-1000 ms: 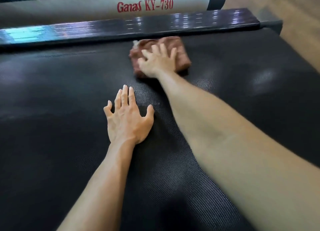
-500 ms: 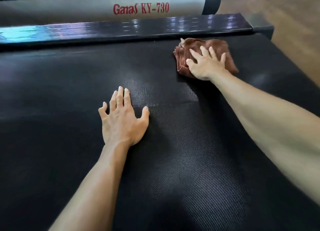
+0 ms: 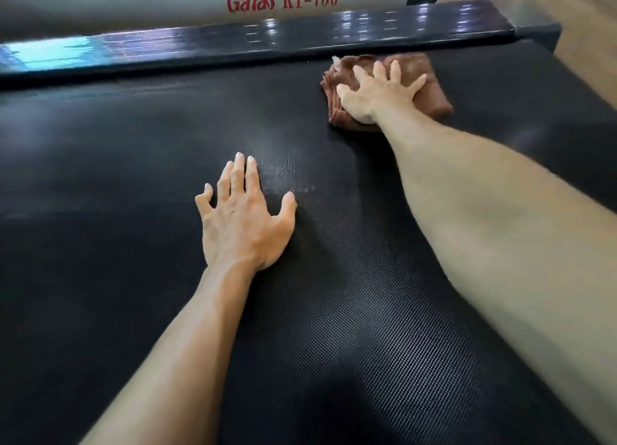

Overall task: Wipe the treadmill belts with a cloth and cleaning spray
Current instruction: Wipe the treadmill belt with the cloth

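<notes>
Head view showed the right hand (image 3: 377, 97) with its fingers (image 3: 395, 70) spread and lying flat over a folded brown cloth (image 3: 430, 94), pressing it down on the treadmill belt (image 3: 133, 144) close to the glossy side rail (image 3: 300, 40). The left hand (image 3: 243, 221) lay palm down on bare belt nearer the person, fingers straight and slightly fanned, holding nothing, apparently as a brace. Beyond the rail ran a pale frame tube (image 3: 133, 7) lettered "Ganas KY-730", with wooden floor (image 3: 584, 27) off the belt's far end. No spray bottle was in view. To wipe well, the palm should likely keep even pressure, run overlapping strokes along the rail edge, and keep the cloth folded flat so it does not bunch.
</notes>
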Action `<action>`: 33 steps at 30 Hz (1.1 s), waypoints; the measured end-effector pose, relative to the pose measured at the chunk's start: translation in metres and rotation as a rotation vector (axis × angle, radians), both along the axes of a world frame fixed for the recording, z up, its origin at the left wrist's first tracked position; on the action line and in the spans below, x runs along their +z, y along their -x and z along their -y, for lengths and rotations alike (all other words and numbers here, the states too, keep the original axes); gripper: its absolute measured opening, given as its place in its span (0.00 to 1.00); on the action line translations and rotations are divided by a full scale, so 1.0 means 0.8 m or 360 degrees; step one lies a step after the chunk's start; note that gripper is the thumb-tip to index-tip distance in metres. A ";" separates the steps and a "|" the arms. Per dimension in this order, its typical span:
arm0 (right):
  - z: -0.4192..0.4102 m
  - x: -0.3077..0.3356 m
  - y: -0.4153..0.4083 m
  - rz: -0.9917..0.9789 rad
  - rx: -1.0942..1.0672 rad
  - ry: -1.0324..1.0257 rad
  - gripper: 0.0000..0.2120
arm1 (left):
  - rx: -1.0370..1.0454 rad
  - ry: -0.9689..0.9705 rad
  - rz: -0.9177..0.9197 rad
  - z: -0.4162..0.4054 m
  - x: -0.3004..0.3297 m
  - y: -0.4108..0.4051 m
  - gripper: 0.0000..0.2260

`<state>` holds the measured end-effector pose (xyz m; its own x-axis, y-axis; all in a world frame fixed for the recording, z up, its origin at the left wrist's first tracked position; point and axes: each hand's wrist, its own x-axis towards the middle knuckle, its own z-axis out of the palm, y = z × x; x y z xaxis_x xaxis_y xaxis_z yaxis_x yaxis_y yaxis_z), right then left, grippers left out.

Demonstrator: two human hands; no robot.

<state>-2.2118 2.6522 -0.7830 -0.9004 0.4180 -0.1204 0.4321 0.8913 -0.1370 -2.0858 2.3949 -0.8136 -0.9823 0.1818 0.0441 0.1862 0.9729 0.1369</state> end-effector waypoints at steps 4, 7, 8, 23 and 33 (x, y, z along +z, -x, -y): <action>0.042 -0.001 -0.050 -0.0044 0.0464 0.0036 0.32 | 0.0005 0.0006 0.0003 0.002 0.003 -0.001 0.37; 0.015 -0.009 -0.109 -0.0011 0.0547 0.0080 0.33 | 0.0009 0.0008 0.0016 0.002 0.004 -0.001 0.38; -0.004 -0.010 -0.116 -0.0012 0.0479 0.0082 0.33 | 0.0006 0.0003 0.0019 0.002 0.005 -0.001 0.38; -0.042 -0.008 -0.111 -0.0091 0.0537 0.0011 0.32 | 0.0011 -0.0028 0.0009 0.003 0.004 -0.001 0.38; -0.061 -0.002 -0.041 -0.0110 0.0310 -0.0027 0.30 | 0.0015 -0.0034 -0.0003 0.002 0.005 -0.001 0.37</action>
